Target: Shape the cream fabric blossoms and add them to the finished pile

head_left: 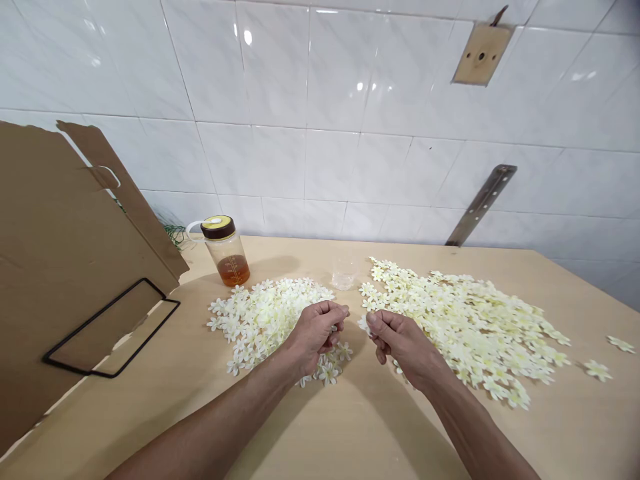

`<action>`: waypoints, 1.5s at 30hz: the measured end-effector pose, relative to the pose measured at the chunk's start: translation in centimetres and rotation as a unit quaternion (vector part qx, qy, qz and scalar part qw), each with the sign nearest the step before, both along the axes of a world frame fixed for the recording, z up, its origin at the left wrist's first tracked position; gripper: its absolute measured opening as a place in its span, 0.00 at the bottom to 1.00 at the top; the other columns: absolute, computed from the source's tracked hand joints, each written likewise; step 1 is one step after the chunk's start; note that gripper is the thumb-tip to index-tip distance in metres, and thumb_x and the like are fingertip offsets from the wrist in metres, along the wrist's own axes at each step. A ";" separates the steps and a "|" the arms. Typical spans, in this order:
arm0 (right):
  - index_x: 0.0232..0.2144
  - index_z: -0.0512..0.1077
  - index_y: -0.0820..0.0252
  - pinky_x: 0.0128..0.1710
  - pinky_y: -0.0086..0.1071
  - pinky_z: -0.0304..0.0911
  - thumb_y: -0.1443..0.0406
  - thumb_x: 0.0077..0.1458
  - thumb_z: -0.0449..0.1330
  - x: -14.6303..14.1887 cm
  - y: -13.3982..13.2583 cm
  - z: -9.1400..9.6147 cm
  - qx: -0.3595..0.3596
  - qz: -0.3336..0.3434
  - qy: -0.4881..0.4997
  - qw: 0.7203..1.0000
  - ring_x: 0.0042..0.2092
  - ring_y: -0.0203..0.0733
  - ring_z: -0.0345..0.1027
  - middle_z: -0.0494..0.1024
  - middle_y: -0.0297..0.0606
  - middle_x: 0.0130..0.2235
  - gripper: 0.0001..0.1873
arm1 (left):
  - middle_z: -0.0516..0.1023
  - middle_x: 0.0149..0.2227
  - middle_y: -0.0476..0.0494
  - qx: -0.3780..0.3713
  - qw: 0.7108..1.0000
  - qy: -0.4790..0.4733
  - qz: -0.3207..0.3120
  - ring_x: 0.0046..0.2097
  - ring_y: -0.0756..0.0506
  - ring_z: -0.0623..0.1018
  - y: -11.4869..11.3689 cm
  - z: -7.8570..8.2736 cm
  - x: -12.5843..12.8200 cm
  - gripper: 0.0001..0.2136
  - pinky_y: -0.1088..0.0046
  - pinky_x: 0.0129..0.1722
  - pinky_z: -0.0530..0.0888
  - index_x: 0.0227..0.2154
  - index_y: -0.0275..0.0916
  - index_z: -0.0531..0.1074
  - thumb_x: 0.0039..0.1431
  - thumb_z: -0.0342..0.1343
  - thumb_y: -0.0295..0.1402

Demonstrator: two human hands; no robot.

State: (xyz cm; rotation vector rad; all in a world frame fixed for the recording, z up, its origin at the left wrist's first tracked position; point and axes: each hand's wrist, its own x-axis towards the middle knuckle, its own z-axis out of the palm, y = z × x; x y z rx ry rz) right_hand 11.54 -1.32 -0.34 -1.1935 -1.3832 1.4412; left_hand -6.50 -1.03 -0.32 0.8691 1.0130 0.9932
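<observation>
My right hand (403,340) is closed in a pinch on a small white artificial flower (365,325), which sticks out to the left of the fingertips. My left hand (320,330) is also pinched, a short gap away; whatever may be between its fingertips is too small to make out. Beneath and behind the left hand lies a heap of white artificial flowers (273,313). A wider, flatter spread of pale yellow-white flowers (470,327) reaches out beyond the right hand. Just past both hands stands a small clear plastic cup (344,275).
A bottle (227,257) of amber liquid stands behind the left heap. At the left, a large cardboard piece (65,253) leans beside a black wire frame (113,333). A metal strip (480,207) rests against the tiled wall (330,87). Two loose flowers (598,371) lie far right.
</observation>
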 end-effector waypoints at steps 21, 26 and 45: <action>0.19 0.66 0.61 0.20 0.26 0.59 0.49 0.53 0.60 0.1 -0.2 -0.1 -0.037 0.065 0.021 0.997 0.19 0.30 0.57 0.65 0.28 0.18 0.23 | 0.65 0.22 0.54 -0.007 0.998 -0.015 -0.052 0.17 0.58 0.58 -0.1 0.5 0.0 0.17 0.79 0.15 0.46 0.23 0.35 0.67 0.46 0.63 0.45; 0.21 0.70 0.63 0.21 0.26 0.61 0.51 0.51 0.63 0.7 0.3 -0.3 -0.072 0.058 0.061 0.994 0.20 0.31 0.59 0.67 0.31 0.19 0.21 | 0.65 0.23 0.54 0.030 0.999 0.027 -0.010 0.18 0.57 0.58 0.3 0.6 -0.2 0.16 0.79 0.17 0.50 0.24 0.37 0.66 0.50 0.60 0.46; 0.22 0.73 0.64 0.22 0.29 0.63 0.51 0.46 0.67 0.4 0.5 -0.8 -0.057 0.007 0.040 0.998 0.20 0.33 0.63 0.70 0.33 0.18 0.20 | 0.62 0.20 0.53 0.211 0.948 0.229 -0.058 0.23 0.53 0.60 -0.5 0.8 0.1 0.17 0.77 0.23 0.57 0.26 0.36 0.74 0.58 0.51 0.46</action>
